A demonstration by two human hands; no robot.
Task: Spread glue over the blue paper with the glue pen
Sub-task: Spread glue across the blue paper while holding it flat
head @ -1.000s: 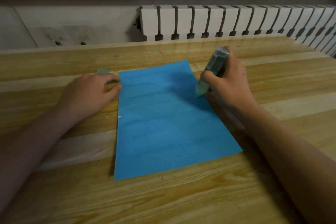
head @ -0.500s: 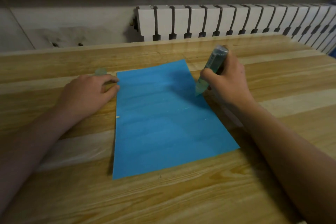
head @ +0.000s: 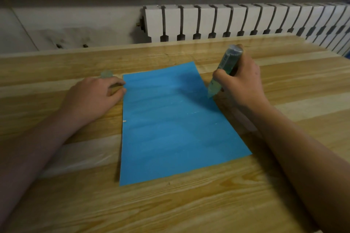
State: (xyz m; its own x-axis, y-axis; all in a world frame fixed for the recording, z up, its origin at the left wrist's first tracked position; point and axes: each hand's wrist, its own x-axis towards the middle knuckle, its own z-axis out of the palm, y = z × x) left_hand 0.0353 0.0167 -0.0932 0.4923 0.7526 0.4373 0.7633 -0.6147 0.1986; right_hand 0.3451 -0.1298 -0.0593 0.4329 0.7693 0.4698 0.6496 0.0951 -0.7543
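Note:
A blue paper (head: 174,125) lies flat on the wooden table (head: 189,204), its long side running away from me. My right hand (head: 242,81) grips a translucent green glue pen (head: 224,70), held tilted with its tip down at the paper's right edge near the far corner. My left hand (head: 94,98) rests on the table at the paper's left edge, fingers loosely curled, fingertips touching the far-left part of the sheet. Faint pale streaks show on the paper's surface.
A small pale green cap (head: 107,74) lies on the table just beyond my left hand. A white radiator (head: 246,21) and a grey wall stand behind the table's far edge. A tiny light fleck (head: 124,121) sits by the paper's left edge.
The pen tip stays at the paper's right edge, shifted only slightly. My left hand keeps its place. The view has drifted a little.

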